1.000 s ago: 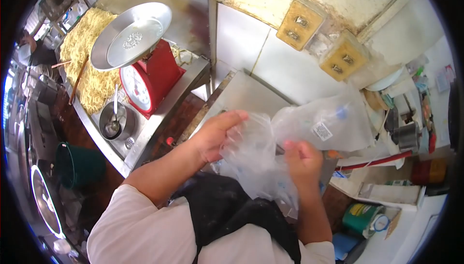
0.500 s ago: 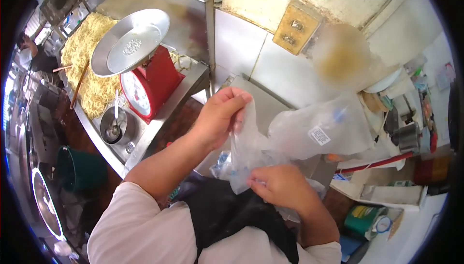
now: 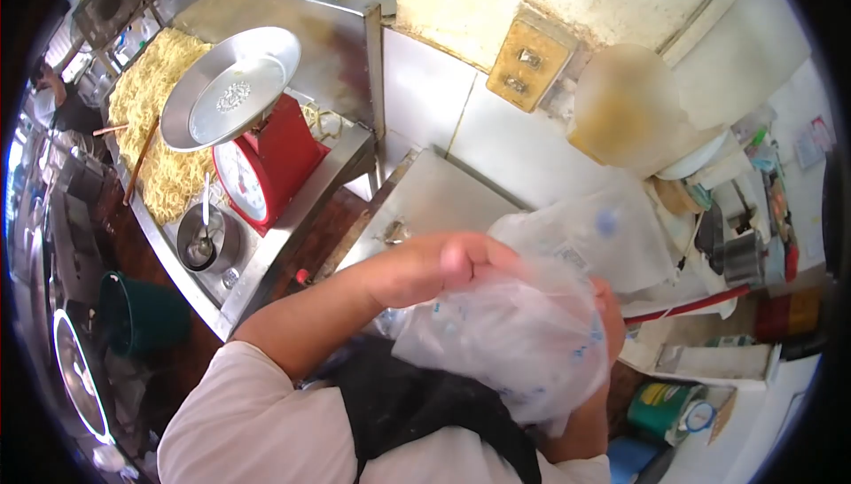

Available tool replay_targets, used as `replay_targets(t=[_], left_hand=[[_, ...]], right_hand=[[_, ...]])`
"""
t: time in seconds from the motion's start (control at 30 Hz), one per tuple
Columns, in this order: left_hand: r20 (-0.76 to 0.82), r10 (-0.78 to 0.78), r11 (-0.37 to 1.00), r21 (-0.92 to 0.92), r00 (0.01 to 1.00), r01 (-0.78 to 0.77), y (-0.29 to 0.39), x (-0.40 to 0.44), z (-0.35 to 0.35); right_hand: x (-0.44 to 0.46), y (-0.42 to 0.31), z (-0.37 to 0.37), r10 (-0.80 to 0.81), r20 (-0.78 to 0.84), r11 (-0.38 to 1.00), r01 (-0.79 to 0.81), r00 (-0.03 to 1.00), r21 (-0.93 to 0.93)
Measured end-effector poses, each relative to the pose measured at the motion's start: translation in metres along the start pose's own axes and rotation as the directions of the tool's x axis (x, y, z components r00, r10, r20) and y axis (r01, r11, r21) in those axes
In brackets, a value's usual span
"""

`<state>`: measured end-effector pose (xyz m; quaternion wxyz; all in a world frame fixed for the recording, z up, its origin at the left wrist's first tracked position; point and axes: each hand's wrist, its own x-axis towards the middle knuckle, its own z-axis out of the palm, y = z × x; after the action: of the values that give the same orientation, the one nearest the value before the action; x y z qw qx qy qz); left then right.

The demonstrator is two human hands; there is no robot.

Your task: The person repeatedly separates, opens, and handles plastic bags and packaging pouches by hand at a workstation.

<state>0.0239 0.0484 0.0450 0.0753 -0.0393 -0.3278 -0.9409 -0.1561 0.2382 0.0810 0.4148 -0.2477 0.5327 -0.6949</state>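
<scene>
A clear plastic bag [image 3: 510, 347] with small blue print hangs spread out in front of my black apron. My left hand [image 3: 443, 269] grips its upper edge, fingers curled and thumb pressed on the film. At the bag's right side, my right hand [image 3: 610, 329] holds the edge; the film covers much of this hand. Just beyond, a second pale plastic bag [image 3: 603, 231] lies on the metal counter [image 3: 434, 200] against the tiles. More crumpled plastic shows below my left forearm.
Left of me stands a red scale [image 3: 275, 160] with a metal pan [image 3: 232, 85]. Behind it is a heap of noodles [image 3: 160, 103], with a small pot [image 3: 209, 236] and spoon nearby. A green bin [image 3: 142, 311] sits lower left. Another person [image 3: 66, 103] is at far left.
The bag has gone from a narrow, bunched strip to a wide, opened-out shape. My left hand moved down and right; my right hand moved right and up, now partly behind the film.
</scene>
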Motion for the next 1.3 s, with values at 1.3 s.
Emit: replay_targets(t=[1.3], left_hand=[[-0.445, 0.083, 0.996, 0.018, 0.892, -0.083, 0.009, 0.007, 0.011]], right_hand=[[-0.012, 0.005, -0.019, 0.212, 0.503, 0.976, -0.203, 0.838, -0.074]])
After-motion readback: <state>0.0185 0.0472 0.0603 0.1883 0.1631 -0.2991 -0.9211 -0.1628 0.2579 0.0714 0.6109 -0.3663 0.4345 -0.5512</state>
